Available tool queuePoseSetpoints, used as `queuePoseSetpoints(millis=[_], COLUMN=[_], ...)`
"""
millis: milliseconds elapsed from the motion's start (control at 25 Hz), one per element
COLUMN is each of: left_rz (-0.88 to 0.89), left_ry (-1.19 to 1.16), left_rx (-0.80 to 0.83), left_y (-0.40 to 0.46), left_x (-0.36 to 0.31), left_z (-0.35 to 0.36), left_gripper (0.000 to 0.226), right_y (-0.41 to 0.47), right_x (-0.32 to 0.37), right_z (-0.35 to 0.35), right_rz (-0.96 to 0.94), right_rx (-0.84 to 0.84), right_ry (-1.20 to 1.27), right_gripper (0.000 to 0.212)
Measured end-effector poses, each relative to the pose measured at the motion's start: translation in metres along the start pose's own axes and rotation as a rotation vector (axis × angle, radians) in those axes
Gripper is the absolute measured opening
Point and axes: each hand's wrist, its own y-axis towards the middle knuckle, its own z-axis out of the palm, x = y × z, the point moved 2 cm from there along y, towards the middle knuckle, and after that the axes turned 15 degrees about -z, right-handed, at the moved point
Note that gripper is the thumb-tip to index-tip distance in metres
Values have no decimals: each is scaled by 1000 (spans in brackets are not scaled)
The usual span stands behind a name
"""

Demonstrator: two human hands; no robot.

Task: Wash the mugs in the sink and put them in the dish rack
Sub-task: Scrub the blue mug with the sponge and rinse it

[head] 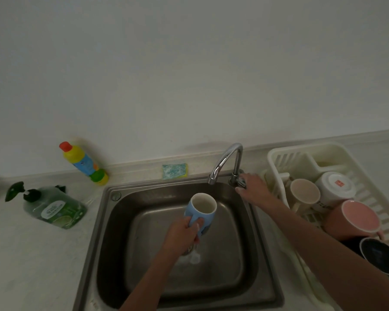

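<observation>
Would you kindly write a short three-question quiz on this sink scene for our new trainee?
1. True or false: the left hand holds the blue mug over the sink.
2. What does the right hand rest on? A) sponge B) faucet handle C) pink mug
3. How many mugs are in the dish rack?

Key: 1 true; 2 B; 3 four.

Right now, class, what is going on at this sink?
A person is washing mugs. The left hand grips a blue mug over the sink, below the tap. The right hand rests on the tap handle. No running water is visible. Four mugs already sit in the dish rack on the right.
</observation>
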Motion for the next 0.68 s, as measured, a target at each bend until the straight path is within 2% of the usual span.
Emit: queuePoseSetpoints(millis=[120, 200, 320, 400, 480, 520, 600, 680], left_rz=[24, 39, 49, 47, 32, 24, -1, -35], left_ry=[48, 65, 90, 96, 77, 70, 58, 57], left_rx=[-6, -13, -24, -29, -24, -20, -16, -10], left_y=[2, 5, 6, 5, 6, 7, 8, 10], left_x=[-1, -1, -3, -6, -8, -9, -11, -11], left_z=[-3, -4, -1, -1, -2, -2, -4, -6], left_gripper=[27, 27, 24, 22, 21, 20, 19, 19], right_y=[6, 6, -5, -17, -27, -30, -34, -41], right_x=[-2, 0, 9, 15, 20, 24, 37, 56], right_z=[5, 4, 12, 27, 36, 37, 30, 21], right_rz=[13, 10, 2, -53, -125, -147, -191, -309], right_rx=[38, -6, -9, 176, 391, 429, 336, 174], right_ry=[-60, -73, -34, -57, -113, -119, -36, 60], right_gripper=[29, 29, 37, 39, 50, 57, 58, 50])
